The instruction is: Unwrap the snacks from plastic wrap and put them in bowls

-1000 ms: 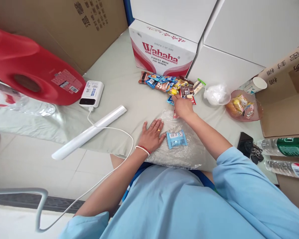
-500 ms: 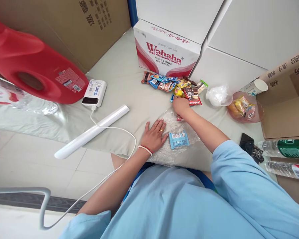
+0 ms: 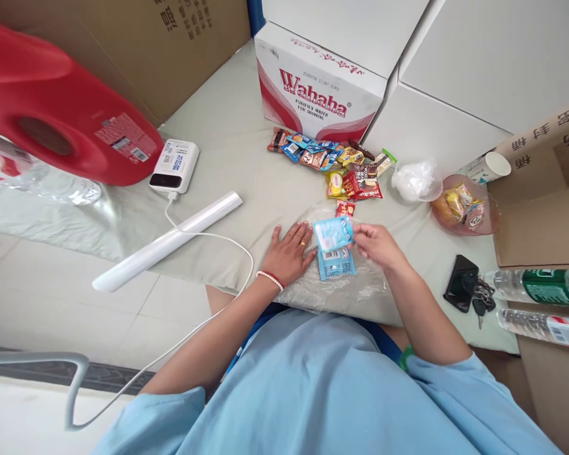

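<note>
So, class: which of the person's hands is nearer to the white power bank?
Left. The left hand lies flat on the plastic bag, right of the power bank; the right hand is farther right.

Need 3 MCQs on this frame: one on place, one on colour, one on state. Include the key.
1. Where does the left hand rest?
A. flat on the clear plastic bag
B. on the power bank
C. on the red jug

2. What colour is the packet in the right hand?
A. yellow
B. light blue
C. brown

3. What state is that packet in?
A. lying in the snack pile
B. sealed inside the white box
C. pinched by the fingers and held just over the bag

Key:
1 A: the palm lies spread on the bag's left edge.
2 B: its wrapper is pale blue, like the second blue packet lying on the bag.
3 C: the right hand grips its right edge, apart from the snack pile near the Wahaha box.
</note>
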Action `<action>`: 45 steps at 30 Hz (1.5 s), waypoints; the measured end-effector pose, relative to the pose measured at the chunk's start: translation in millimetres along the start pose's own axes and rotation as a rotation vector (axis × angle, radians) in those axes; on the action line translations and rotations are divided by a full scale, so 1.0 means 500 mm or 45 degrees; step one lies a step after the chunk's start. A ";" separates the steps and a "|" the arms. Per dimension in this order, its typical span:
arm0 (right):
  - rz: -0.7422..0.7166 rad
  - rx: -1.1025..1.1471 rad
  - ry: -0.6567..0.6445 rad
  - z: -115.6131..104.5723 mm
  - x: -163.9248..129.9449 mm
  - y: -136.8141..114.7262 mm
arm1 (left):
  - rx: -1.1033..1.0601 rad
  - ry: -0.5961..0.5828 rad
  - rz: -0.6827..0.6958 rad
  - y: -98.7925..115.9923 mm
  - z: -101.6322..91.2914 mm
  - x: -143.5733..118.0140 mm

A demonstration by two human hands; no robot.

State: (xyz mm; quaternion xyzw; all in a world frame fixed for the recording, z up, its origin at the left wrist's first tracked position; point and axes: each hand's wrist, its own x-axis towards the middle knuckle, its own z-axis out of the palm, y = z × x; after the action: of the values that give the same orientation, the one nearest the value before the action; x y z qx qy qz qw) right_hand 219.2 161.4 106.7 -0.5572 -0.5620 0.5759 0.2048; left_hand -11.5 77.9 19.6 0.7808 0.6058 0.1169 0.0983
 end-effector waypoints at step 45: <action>-0.216 -1.480 -0.013 0.061 -0.102 0.029 | 0.024 0.010 -0.033 0.007 -0.005 0.003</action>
State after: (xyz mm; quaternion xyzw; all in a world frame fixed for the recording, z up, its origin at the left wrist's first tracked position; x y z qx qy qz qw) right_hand 213.0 100.7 107.3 -0.5283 -0.8292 0.1576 -0.0917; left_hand -8.7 78.4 23.0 0.7734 0.6172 0.1128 0.0900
